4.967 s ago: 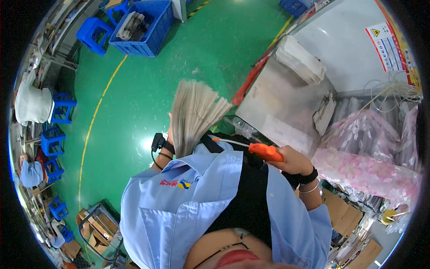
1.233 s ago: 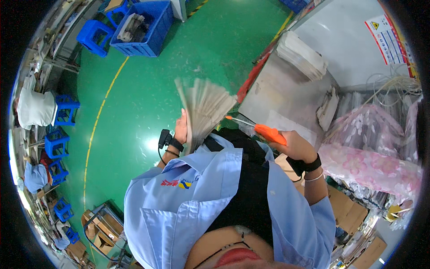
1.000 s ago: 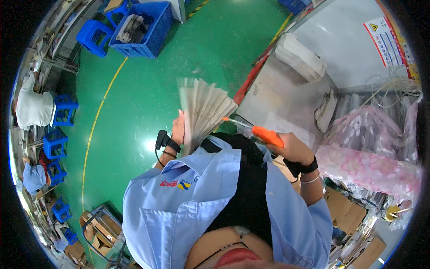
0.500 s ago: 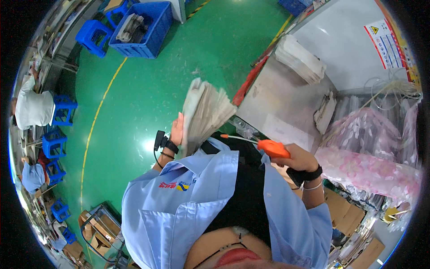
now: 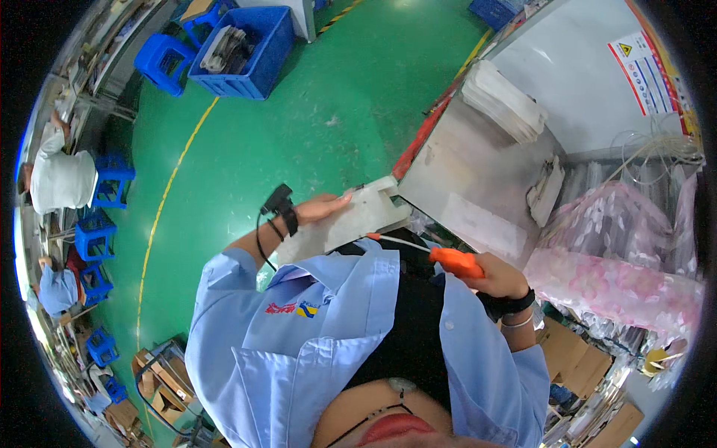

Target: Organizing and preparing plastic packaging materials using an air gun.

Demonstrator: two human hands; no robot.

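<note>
**Worker:** Flattened now against my chest, the stack of pale sheets no longer fans upward as it did moments ago; my left hand has pressed it down, its far end at the corner of the grey steel workbench.

**Colleague:** How is that left hand set?

**Worker:** Palm down, fingers spread flat over the upper edge, pinning the stack rather than clutching it. A black wrist device sits just behind on the forearm.

**Colleague:** And the right?

**Worker:** My right hand is closed round the orange handle of a thin-bladed tool, its slim tip reaching toward the stack's near edge. Whether the tip touches the sheets, I cannot tell.

**Colleague:** What does doing this well call for?

**Worker:** By my judgement, steady downward pressure so the sheets stay squared, with the blade kept low and pointed away from my left fingers. Shifting the stack further onto the bench would likely help; at present it hangs largely off the corner.

**Colleague:** Anything nearby to mind?

**Worker:** Folded white stacks lie farther along the bench, and pink patterned bags crowd my right. Blue crates stand well apart across the green floor.
</note>
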